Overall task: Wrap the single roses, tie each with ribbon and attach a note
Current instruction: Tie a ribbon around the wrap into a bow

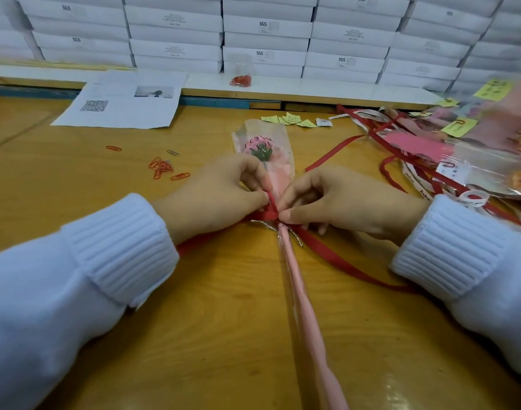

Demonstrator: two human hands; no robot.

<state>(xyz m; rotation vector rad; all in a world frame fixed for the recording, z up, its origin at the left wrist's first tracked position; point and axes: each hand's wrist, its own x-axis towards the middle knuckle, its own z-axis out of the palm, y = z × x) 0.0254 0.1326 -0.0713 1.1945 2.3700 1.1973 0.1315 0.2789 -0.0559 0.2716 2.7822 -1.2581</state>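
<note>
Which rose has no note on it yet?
The wrapped rose between the left hand and right hand, getting its red ribbon. The piled roses on the right have yellow notes clipped on.

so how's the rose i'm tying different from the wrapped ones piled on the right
The rose in the middle carries no note; the piled roses have yellow notes clipped on. It lies alone, stem toward the camera, with the left hand and right hand pinching its red ribbon; the piled roses overlap at the right, untouched. Both are wrapped in clear film.
</note>
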